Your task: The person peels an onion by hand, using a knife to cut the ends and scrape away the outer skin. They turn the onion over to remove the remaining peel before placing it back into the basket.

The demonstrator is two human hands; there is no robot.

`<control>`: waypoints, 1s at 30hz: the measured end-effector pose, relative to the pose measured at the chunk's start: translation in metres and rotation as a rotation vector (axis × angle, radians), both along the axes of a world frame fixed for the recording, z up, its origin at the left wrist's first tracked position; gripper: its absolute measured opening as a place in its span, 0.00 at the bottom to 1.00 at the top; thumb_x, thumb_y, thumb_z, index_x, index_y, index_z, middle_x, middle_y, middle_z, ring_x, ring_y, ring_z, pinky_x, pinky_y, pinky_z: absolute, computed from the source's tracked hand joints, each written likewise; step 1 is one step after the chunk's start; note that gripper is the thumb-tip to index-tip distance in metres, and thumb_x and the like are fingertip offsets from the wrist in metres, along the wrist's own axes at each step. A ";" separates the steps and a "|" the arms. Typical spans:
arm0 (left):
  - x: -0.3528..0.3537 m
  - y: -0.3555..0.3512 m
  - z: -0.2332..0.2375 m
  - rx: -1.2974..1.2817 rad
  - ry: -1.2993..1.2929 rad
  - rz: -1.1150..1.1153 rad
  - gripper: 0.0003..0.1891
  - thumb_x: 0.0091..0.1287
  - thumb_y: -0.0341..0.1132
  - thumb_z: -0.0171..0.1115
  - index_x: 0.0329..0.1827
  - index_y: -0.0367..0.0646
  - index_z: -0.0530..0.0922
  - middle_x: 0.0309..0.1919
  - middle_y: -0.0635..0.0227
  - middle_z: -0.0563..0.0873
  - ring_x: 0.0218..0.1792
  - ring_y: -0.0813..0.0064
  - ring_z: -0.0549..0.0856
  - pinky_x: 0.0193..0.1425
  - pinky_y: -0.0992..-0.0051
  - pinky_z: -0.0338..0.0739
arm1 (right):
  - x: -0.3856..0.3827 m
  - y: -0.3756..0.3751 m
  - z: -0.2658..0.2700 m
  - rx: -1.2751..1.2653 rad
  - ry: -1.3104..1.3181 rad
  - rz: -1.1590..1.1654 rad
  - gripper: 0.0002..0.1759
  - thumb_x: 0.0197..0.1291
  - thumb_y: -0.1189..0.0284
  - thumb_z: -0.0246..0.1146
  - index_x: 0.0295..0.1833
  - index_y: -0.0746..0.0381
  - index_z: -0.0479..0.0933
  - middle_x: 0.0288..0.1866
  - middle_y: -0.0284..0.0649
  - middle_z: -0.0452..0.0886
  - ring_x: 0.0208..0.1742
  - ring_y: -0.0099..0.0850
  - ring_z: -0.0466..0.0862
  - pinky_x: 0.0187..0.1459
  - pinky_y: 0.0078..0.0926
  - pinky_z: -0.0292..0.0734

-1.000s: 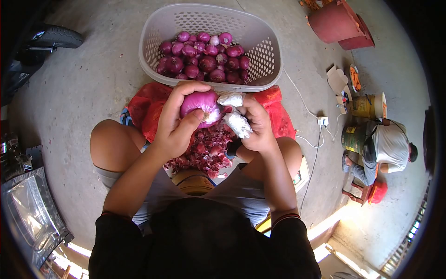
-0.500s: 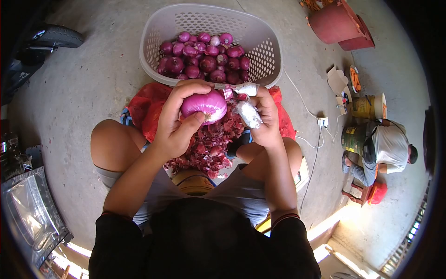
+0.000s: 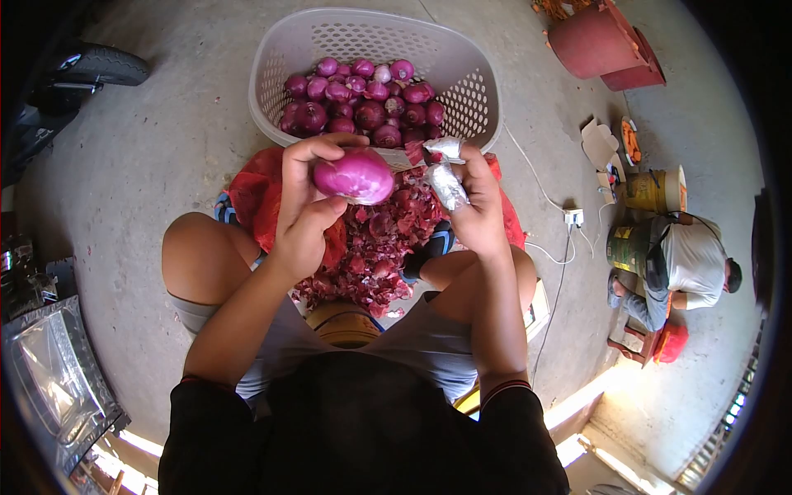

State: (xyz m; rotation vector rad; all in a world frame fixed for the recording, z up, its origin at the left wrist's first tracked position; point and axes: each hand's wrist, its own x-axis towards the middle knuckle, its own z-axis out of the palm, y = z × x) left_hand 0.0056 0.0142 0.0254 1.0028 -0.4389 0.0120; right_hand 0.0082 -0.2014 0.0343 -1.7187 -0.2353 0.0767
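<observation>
A red onion (image 3: 353,176) with smooth, shiny purple sides is gripped in my left hand (image 3: 302,206), fingers behind it and thumb along its lower edge. My right hand (image 3: 472,198) is just to the right, its thumb and forefinger wrapped in silvery-white covering. Between those wrapped tips a strip of red onion skin (image 3: 414,153) sticks out to the left, apart from the onion. Whether anything else sits in the right fingers is hidden. Below both hands lies a heap of dry onion skins (image 3: 371,256) between my legs.
A grey perforated basket (image 3: 272,82) stands ahead with many red onions (image 3: 371,111) inside. Red mesh sacking (image 3: 252,194) lies around the skins. At right are a power strip (image 3: 573,216) with cords, buckets (image 3: 656,188) and a bent-over person (image 3: 693,260). A motorbike wheel (image 3: 111,64) is at upper left.
The onion has turned in my left hand and shifted slightly left. My right hand has drawn away from it, with onion skin now at its fingertips.
</observation>
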 end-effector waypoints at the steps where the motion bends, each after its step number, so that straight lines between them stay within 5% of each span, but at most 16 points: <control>1: 0.000 0.000 -0.001 -0.046 0.015 -0.007 0.24 0.57 0.20 0.50 0.58 0.43 0.60 0.60 0.51 0.68 0.61 0.66 0.70 0.66 0.65 0.63 | 0.000 0.000 -0.001 -0.037 -0.010 -0.003 0.21 0.61 0.80 0.58 0.60 0.64 0.66 0.40 0.37 0.82 0.41 0.21 0.78 0.46 0.20 0.70; 7: 0.001 -0.003 0.000 -0.066 0.129 0.079 0.25 0.60 0.19 0.56 0.59 0.43 0.61 0.61 0.56 0.68 0.59 0.69 0.72 0.64 0.68 0.66 | -0.003 0.004 0.003 -0.100 -0.010 0.045 0.28 0.58 0.78 0.62 0.63 0.63 0.61 0.38 0.39 0.82 0.41 0.21 0.78 0.45 0.20 0.70; 13: 0.001 -0.001 -0.001 0.251 -0.096 0.139 0.26 0.52 0.15 0.58 0.54 0.42 0.67 0.59 0.59 0.68 0.61 0.70 0.70 0.64 0.70 0.66 | -0.012 0.007 0.003 -0.090 -0.052 0.195 0.30 0.60 0.79 0.59 0.66 0.63 0.55 0.36 0.38 0.77 0.35 0.20 0.77 0.38 0.18 0.69; 20: -0.001 -0.006 -0.004 0.395 -0.211 0.215 0.22 0.48 0.17 0.60 0.48 0.43 0.72 0.56 0.57 0.66 0.59 0.63 0.71 0.63 0.66 0.66 | -0.013 0.010 -0.010 -0.182 -0.191 0.170 0.32 0.51 0.75 0.68 0.61 0.63 0.62 0.24 0.42 0.77 0.25 0.37 0.77 0.30 0.27 0.70; 30: 0.001 -0.003 -0.002 0.465 -0.342 0.176 0.23 0.48 0.14 0.56 0.47 0.43 0.69 0.57 0.59 0.62 0.62 0.60 0.71 0.63 0.64 0.69 | -0.008 0.009 -0.004 -0.042 -0.193 0.214 0.29 0.50 0.78 0.66 0.58 0.64 0.65 0.29 0.42 0.79 0.29 0.35 0.80 0.34 0.27 0.73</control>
